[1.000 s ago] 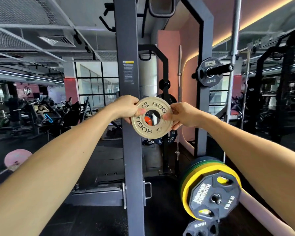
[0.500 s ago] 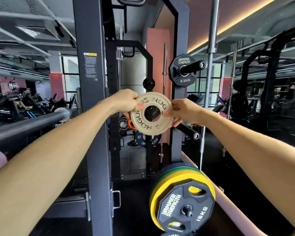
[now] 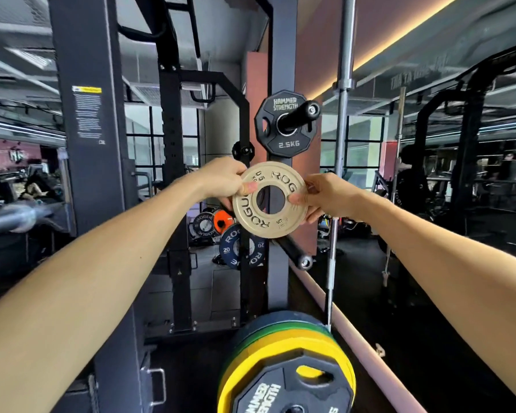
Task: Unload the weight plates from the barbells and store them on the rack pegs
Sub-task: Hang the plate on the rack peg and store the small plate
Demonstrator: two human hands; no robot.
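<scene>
Pinched at opposite rims between the left hand point(image 3: 221, 181) and right hand point(image 3: 325, 196), the small tan plate point(image 3: 269, 199) is held upright in the air before the rack upright point(image 3: 282, 70), between the upper peg point(image 3: 303, 113) carrying a 2.5 kg plate point(image 3: 283, 138) and the bare lower peg point(image 3: 295, 253). A slip is judged likely, since only fingertips are used; the bore could also be misaligned and strike a peg end, jarring the grip.

- You're holding a cream plate point(image 3: 269, 200) with black lettering.
- Your rack post point(image 3: 281, 61) is dark grey.
- The small plate point(image 3: 283, 124) above is black, white-lettered.
- Below you sit yellow point(image 3: 251, 371) and green point(image 3: 280, 328) plates.
</scene>
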